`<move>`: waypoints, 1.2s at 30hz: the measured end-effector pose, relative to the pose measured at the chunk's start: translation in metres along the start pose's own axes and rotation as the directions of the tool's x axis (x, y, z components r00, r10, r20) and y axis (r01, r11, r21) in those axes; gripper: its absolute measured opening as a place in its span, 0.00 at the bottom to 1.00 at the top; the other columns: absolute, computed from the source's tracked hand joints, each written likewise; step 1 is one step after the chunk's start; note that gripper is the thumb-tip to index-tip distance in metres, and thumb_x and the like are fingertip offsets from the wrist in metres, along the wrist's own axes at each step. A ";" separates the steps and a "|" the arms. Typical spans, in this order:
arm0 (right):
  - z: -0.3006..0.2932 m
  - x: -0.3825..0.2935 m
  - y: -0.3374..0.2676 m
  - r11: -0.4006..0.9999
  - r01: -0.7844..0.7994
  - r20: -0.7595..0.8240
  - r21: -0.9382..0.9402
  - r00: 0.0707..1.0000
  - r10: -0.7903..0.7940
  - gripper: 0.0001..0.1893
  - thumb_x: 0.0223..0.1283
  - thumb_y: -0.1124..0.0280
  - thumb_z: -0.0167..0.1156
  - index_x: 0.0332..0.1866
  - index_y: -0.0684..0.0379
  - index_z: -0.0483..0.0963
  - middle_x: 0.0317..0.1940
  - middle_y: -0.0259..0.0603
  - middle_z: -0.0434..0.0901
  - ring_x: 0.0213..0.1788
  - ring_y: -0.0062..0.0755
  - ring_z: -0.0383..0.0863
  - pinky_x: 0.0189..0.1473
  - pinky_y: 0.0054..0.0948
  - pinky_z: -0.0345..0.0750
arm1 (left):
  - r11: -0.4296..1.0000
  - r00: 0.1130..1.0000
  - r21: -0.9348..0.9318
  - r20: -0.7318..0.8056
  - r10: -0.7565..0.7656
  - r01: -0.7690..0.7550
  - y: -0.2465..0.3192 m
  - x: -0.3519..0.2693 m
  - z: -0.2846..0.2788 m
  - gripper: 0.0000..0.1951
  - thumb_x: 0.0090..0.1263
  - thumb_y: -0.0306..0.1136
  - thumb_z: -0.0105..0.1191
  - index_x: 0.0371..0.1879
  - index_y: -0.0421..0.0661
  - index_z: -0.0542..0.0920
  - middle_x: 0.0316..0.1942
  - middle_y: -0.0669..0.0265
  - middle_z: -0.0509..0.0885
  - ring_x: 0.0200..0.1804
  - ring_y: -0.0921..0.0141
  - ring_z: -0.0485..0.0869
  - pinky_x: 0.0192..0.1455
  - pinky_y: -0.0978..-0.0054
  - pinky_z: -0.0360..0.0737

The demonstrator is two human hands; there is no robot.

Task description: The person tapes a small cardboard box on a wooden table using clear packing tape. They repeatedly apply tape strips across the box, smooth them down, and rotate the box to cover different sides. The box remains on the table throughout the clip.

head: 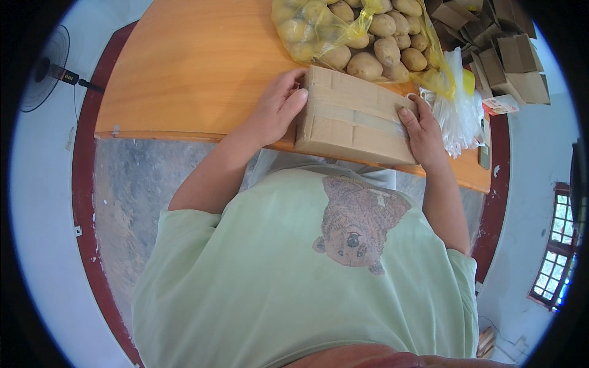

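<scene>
A closed cardboard box (pixel 356 115) with a strip of clear tape along its top rests at the front edge of the wooden table (pixel 198 69). My left hand (pixel 283 103) grips its left end, the thumb at the upper corner and the fingers partly hidden behind. At the opposite end my right hand (pixel 421 129) holds the box, thumb on the top face. Just beyond the box lies a yellow plastic bag (pixel 301 30) of potatoes (pixel 386 50), its mouth spread wide.
White plastic bags (pixel 458 115) lie to the right of my right hand, near a dark flat object (pixel 484 152) at the table's right edge. Several open cardboard boxes (pixel 501 60) are piled at the far right. A fan (pixel 46 69) stands on the left by the wall.
</scene>
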State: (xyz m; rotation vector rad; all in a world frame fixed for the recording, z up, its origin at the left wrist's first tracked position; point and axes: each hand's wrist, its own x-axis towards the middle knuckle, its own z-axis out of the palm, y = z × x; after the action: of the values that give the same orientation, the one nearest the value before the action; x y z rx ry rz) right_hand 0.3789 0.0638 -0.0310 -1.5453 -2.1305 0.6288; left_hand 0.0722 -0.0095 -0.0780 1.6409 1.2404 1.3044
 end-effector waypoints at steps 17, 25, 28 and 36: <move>-0.001 -0.001 -0.022 0.981 -0.050 0.021 -0.185 0.998 0.055 0.34 0.66 0.43 0.53 0.65 0.62 0.66 0.49 0.66 0.79 0.55 0.61 0.79 0.57 0.47 0.74 | 0.510 0.938 0.791 0.331 0.108 -0.338 0.073 -0.022 0.012 0.43 0.62 0.57 0.58 0.66 0.33 0.64 0.69 0.47 0.64 0.73 0.53 0.60 0.76 0.56 0.55; -0.005 0.006 -0.020 0.984 -0.077 0.113 -0.159 0.989 0.096 0.36 0.66 0.45 0.51 0.67 0.66 0.63 0.53 0.65 0.78 0.57 0.59 0.77 0.60 0.45 0.72 | 0.413 0.930 0.842 0.365 0.039 -0.347 0.085 -0.017 0.019 0.42 0.62 0.55 0.58 0.65 0.30 0.65 0.69 0.45 0.65 0.74 0.53 0.60 0.77 0.57 0.53; -0.007 0.005 -0.029 0.979 -0.108 0.119 -0.170 0.985 0.129 0.36 0.67 0.45 0.51 0.66 0.67 0.63 0.52 0.66 0.77 0.57 0.59 0.77 0.60 0.45 0.72 | 0.396 0.936 0.857 0.350 0.018 -0.328 0.087 -0.018 0.023 0.44 0.60 0.56 0.59 0.65 0.30 0.65 0.69 0.44 0.65 0.74 0.52 0.59 0.77 0.57 0.53; 0.010 0.005 -0.043 0.999 -0.030 0.152 0.017 0.988 0.027 0.31 0.70 0.49 0.48 0.61 0.70 0.66 0.48 0.66 0.79 0.53 0.60 0.79 0.56 0.44 0.74 | 0.337 0.959 0.907 0.281 -0.040 -0.252 0.083 -0.008 0.004 0.47 0.56 0.58 0.61 0.65 0.30 0.64 0.69 0.44 0.63 0.74 0.53 0.59 0.77 0.56 0.53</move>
State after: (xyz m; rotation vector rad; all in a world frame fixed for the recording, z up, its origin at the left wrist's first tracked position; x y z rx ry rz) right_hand 0.3394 0.0554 -0.0133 -1.5646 -2.2090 0.7982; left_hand 0.0965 -0.0424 -0.0057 2.6159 1.9136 0.2429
